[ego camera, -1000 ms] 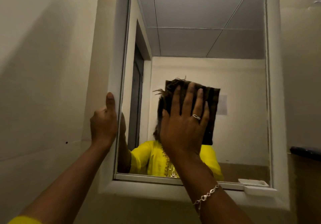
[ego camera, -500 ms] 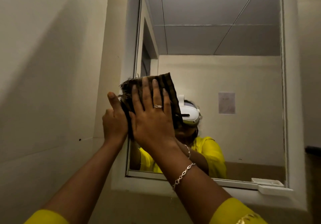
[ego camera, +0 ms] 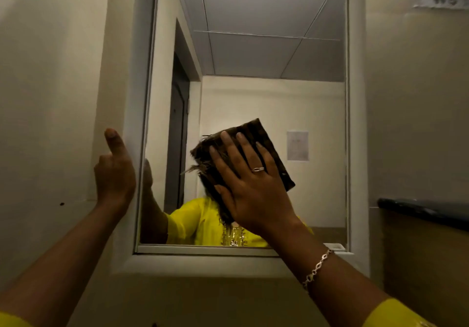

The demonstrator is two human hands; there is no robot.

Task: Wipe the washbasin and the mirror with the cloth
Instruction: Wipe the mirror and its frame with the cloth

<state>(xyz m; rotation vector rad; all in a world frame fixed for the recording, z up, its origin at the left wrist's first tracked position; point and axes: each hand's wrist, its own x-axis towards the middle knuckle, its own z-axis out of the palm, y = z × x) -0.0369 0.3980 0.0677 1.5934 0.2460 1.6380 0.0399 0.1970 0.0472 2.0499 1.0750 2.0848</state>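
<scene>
Your right hand (ego camera: 253, 189) presses the dark cloth (ego camera: 251, 129) flat against the mirror (ego camera: 253, 60), lower centre of the picture, with its fingers straight and spread. Your left hand (ego camera: 115, 172) is on the left edge of the white surround (ego camera: 138, 85), thumb up. Its other fingers are partly hidden and look curled round that edge.

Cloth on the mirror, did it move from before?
Yes. The cloth slid right, away from the left side of the mirror frame, toward the middle.
</scene>
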